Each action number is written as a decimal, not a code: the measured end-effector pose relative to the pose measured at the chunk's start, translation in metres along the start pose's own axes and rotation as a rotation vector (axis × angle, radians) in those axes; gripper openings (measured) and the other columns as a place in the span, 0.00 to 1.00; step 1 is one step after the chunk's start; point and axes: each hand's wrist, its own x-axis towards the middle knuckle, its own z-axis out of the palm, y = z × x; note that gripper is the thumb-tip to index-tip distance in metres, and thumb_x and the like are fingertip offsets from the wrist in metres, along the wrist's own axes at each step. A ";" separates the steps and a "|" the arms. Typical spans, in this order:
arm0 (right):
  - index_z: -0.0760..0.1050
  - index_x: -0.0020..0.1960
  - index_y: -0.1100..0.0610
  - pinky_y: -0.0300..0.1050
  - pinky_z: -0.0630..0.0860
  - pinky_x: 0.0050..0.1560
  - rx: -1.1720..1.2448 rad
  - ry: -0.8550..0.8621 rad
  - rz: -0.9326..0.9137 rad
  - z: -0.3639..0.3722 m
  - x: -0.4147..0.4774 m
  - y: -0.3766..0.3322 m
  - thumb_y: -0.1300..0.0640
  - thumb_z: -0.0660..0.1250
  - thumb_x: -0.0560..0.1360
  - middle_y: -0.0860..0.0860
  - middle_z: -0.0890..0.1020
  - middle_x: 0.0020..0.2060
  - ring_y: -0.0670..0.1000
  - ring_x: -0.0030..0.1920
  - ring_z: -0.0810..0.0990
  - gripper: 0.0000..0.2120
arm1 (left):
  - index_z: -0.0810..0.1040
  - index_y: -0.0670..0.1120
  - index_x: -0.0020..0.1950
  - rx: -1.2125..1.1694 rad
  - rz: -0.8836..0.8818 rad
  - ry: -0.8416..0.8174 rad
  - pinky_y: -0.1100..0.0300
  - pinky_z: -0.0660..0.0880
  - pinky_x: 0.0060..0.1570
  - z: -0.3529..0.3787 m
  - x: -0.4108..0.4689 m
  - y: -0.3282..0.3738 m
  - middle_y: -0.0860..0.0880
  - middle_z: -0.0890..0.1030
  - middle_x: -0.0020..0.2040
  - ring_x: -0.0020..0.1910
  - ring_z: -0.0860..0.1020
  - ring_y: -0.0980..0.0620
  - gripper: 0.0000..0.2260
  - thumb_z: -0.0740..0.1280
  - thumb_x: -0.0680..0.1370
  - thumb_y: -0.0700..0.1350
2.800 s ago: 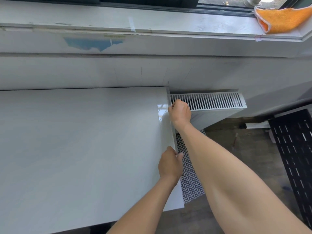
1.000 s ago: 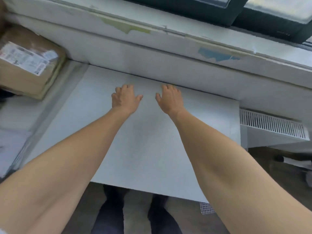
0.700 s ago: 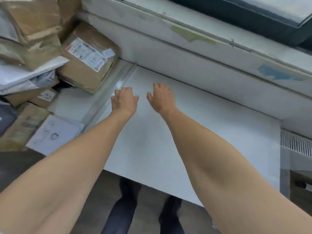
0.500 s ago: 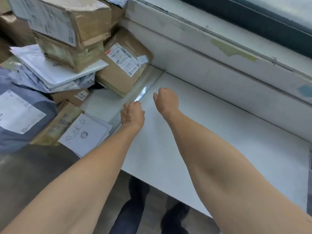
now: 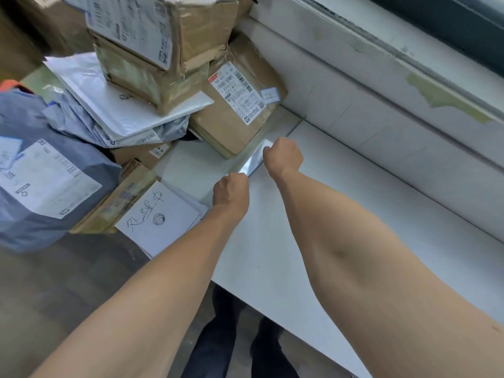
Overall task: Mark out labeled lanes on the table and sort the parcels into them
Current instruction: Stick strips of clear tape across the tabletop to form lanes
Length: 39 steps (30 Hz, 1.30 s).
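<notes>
Parcels (image 5: 152, 72) are sitting heaped at the left end of the table (image 5: 259, 241) in the head view, just beside the glossy strip (image 5: 255, 160) you're pinching with your left hand (image 5: 231, 190) and right hand (image 5: 283, 156), both curled tight on it. The brown parcel (image 5: 218, 126) is crowding that strip, so pulling unevenly is risking a crooked, creased lane line. Your knuckles are hiding the fingertips, and I'm not making out whether it's tape.

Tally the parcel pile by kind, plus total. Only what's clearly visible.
Cardboard boxes: 4
Plastic mailers: 3
Flat brown packet: 1
Total: 8, leaving out the brown blur at top left, too smeared to count.
</notes>
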 end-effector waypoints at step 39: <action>0.68 0.37 0.58 0.41 0.65 0.33 0.080 0.011 0.164 -0.098 -0.045 0.170 0.64 0.64 0.73 0.52 0.73 0.34 0.57 0.38 0.74 0.08 | 0.70 0.44 0.43 -0.279 0.117 0.028 0.57 0.66 0.35 0.042 -0.121 0.170 0.46 0.77 0.43 0.37 0.73 0.45 0.05 0.60 0.79 0.37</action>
